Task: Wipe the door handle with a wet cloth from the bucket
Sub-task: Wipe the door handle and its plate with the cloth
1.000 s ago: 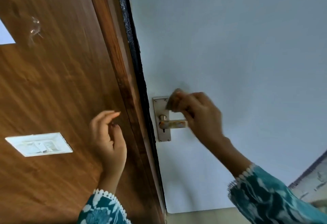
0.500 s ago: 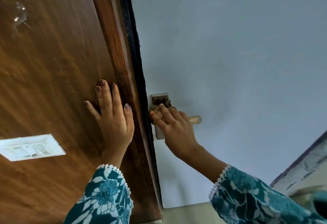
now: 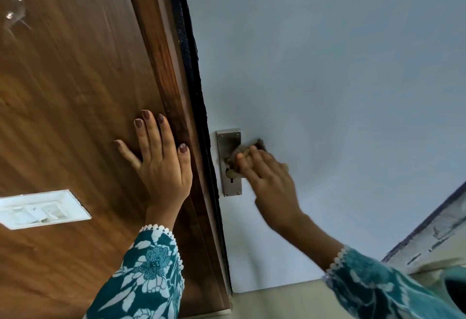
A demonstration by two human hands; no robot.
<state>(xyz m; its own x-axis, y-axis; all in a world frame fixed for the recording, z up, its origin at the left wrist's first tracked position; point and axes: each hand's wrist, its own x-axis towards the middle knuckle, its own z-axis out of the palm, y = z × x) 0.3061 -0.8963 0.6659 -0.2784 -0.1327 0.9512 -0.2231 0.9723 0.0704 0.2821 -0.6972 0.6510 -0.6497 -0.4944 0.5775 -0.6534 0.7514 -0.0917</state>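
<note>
Steel door handle [image 3: 230, 167] on its backplate [image 3: 229, 139], set at the pale door's [image 3: 327, 66] left edge beside the wooden frame [image 3: 161, 66]: wiping step in hand. Right hand [image 3: 267, 175] closed over a dark cloth [image 3: 254, 143] pressed on the lever; left hand [image 3: 161, 160] flat, fingers spread, holding nothing, against the frame. Next move likely calls for strokes along the lever's full length; bucket not in view.
</note>
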